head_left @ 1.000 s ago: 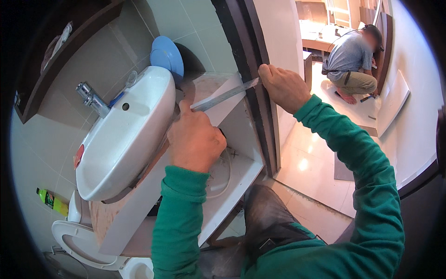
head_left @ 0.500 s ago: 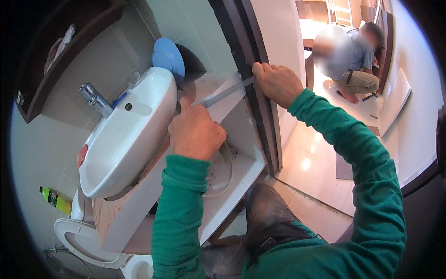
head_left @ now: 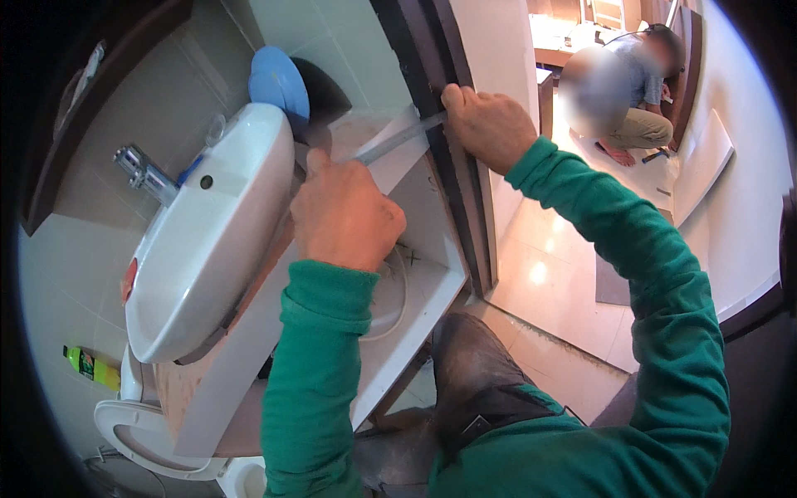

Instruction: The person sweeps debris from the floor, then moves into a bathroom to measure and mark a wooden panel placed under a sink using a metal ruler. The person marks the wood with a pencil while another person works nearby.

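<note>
A flat, straight grey strip (head_left: 398, 143), perhaps a metal ruler, spans the gap between my two hands. Its near-left end runs into the closed fingers of my left hand (head_left: 344, 214), just right of the washbasin (head_left: 212, 241). My right hand (head_left: 490, 129) pinches the other end against the dark door frame (head_left: 427, 87). The strip slants over the top of a white cabinet (head_left: 440, 290) with an open side below the basin. My fingers hide both ends of the strip, so any markings or tips cannot be made out.
A blue round dish-like thing (head_left: 278, 90) leans behind the basin beside the chrome tap (head_left: 145, 174). Lower left are a toilet (head_left: 149, 444) and a green-yellow bottle (head_left: 91, 368). Beyond the doorway a person (head_left: 639, 91) crouches near a white panel (head_left: 704, 166) leaning on the wall.
My view has shifted slightly, so basin, cabinet and door frame sit further left. Both hands keep their hold on the strip, at nearly the same places.
</note>
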Available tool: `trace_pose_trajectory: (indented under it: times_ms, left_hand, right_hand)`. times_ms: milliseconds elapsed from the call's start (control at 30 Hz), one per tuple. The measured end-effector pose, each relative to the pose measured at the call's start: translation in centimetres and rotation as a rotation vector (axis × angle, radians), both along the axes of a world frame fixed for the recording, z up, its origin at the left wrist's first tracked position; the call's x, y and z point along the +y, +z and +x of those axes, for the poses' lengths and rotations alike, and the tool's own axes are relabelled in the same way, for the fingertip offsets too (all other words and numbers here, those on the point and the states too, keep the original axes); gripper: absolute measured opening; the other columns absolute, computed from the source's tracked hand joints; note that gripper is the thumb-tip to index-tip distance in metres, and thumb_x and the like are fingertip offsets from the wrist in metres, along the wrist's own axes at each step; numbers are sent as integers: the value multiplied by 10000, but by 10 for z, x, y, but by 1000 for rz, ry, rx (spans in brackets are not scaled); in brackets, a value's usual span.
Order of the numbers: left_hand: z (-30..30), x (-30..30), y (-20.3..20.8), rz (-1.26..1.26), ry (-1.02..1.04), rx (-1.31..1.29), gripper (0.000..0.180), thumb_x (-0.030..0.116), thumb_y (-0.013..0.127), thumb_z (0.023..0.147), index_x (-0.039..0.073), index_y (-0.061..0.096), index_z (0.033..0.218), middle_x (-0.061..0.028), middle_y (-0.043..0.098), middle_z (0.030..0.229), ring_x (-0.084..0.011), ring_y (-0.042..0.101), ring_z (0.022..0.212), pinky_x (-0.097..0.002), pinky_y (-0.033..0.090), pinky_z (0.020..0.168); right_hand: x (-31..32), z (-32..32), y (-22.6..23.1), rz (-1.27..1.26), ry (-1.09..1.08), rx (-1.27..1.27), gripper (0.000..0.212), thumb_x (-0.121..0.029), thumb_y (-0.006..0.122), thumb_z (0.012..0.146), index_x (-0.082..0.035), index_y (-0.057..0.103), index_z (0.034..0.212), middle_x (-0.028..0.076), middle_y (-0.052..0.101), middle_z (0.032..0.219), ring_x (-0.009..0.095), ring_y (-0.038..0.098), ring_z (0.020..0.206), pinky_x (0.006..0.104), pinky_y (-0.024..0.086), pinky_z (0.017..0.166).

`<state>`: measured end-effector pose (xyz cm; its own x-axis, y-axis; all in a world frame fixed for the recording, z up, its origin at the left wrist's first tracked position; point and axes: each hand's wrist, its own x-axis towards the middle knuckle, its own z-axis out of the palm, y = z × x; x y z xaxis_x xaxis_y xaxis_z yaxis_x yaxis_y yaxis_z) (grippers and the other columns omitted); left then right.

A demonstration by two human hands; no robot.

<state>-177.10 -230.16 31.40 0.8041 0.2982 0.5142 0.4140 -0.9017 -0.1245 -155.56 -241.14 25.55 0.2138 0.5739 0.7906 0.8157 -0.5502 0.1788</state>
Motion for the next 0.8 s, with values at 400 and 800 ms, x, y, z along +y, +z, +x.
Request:
trace_pose_trajectory:
  times_ms: [400, 800]
  left_hand:
    - [-39, -4, -22, -64, 15, -157, 323, 112, 676, 810, -76, 693, 1072, -274, 593, 1202, -408, 728, 892, -482, 610, 788]
    - [-70, 21, -6, 52, 111, -199, 146, 55, 665, 863, 20, 731, 988, -159, 692, 1050, -363, 752, 894, -445, 631, 756]
  right_hand:
    - [-34, 5, 5, -8, 102, -87, 249, -54, 527, 920, -41, 535, 1168, 158, 662, 1012, 331, 698, 971, 440, 566, 798]
    - [-105, -3, -46, 633, 345, 608, 329, -307, 462, 1116, -27, 557, 1260, 69, 678, 868, 127, 667, 771, 285, 542, 663]
